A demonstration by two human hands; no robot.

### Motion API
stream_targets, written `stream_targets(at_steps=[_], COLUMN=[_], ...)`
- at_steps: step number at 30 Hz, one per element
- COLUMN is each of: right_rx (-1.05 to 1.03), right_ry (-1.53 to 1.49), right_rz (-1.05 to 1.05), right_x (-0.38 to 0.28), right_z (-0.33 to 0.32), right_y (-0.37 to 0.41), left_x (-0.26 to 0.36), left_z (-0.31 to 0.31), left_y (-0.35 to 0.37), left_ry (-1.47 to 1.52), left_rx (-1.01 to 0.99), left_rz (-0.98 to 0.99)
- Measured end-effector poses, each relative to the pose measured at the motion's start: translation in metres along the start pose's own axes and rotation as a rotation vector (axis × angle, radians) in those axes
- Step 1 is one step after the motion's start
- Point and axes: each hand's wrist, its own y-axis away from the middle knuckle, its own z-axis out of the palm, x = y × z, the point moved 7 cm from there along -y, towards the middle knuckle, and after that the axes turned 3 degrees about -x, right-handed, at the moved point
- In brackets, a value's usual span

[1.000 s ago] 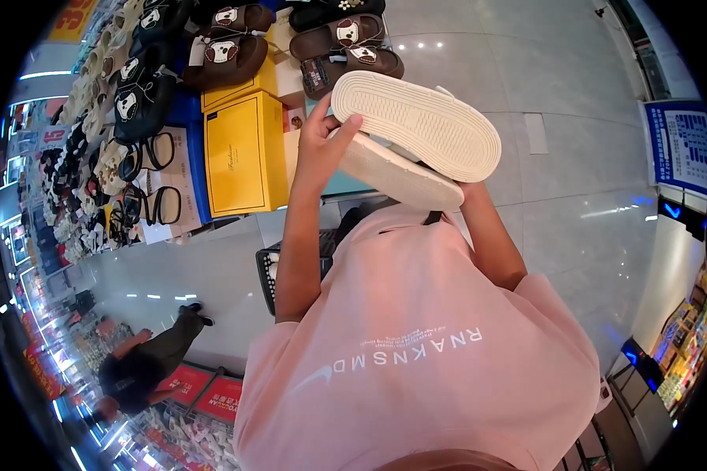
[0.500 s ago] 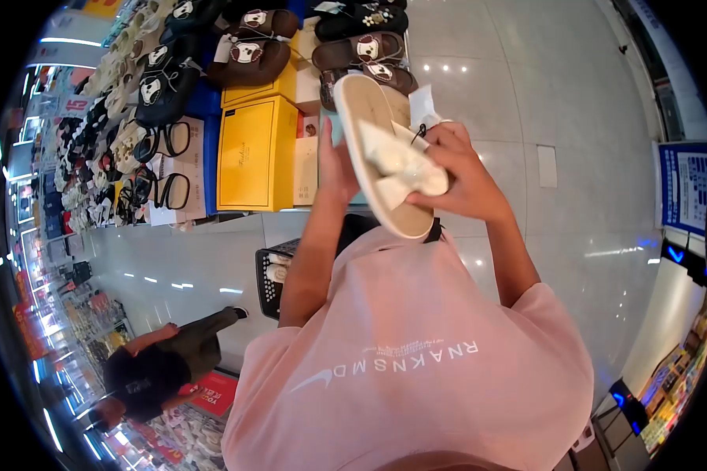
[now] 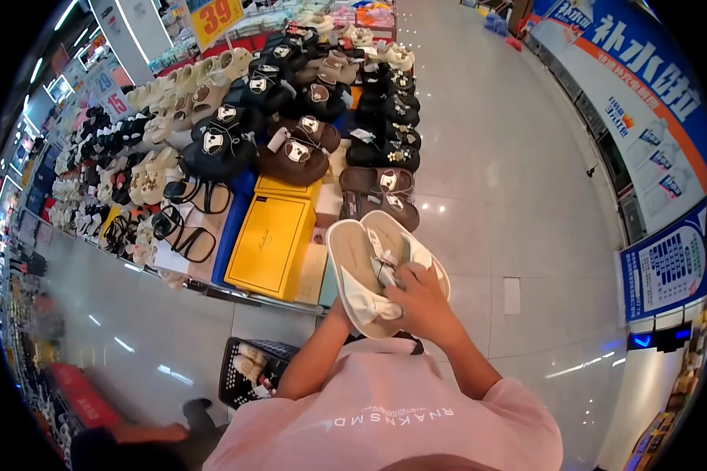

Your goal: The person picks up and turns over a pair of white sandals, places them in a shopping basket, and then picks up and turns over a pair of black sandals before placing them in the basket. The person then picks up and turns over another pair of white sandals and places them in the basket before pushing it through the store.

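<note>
A pair of cream sandals (image 3: 344, 250) with tan insoles and knotted straps is held together in front of my chest, soles side by side and toes pointing toward me. My left hand (image 3: 339, 315) grips the left sandal's outer edge from below, its fingers mostly hidden behind the sole. Across the straps lies my right hand (image 3: 418, 300), with fingers closed on the sandals near their middle. A white tag and a thin dark cord show between the two sandals.
A display table of shoes stands ahead left, with brown slippers (image 3: 294, 153), black sandals (image 3: 188, 228) and a yellow shoebox (image 3: 269, 245) at its near end. A black basket (image 3: 247, 373) holding items is by my left side. Another person (image 3: 149, 436) is at lower left.
The view has tilted up, showing more of the shoe table. The sandals have turned so both insoles face up, and my right hand has shifted over the straps. The other person has moved lower in view.
</note>
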Motion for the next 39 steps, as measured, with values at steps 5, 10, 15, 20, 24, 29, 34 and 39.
stream_targets(at_steps=[5,10,15,20,24,29,34,39], right_rx=[-0.07,-0.062,-0.136,-0.249,-0.31,-0.302,-0.472,-0.317], right_ry=[0.05,-0.036,-0.053,-0.063,-0.084,-0.485,-1.387,-1.543], right_rz=[-0.008,-0.074,-0.165,-0.262,-0.313,-0.202,0.211,0.328], right_x=[-0.028,-0.052,-0.092,-0.134,-0.157,-0.148,-0.113,-0.106], right_z=[0.008,0.031,0.062,0.094,0.103,0.092,0.106,0.114], right_y=[-0.006,-0.017,-0.036,-0.055,-0.066,-0.084,-0.076,-0.069], left_x=[0.005,-0.027,-0.032,-0.014,-0.007,0.009,0.021,0.036], left_z=[-0.019,-0.05,-0.078,-0.104,-0.121,-0.136,-0.141,-0.131], left_y=[0.029,0.072,0.119,0.159,0.186,0.201,0.192,0.173], left_ry=[-0.281,0.59,0.988,1.202,1.173,1.118,1.093,1.117], left_rx=[0.042,0.138,0.233,0.216,0.208,0.184,0.31,0.274], left_rz=[0.151,0.056,0.093,0.172,0.229,0.297,0.259,0.233])
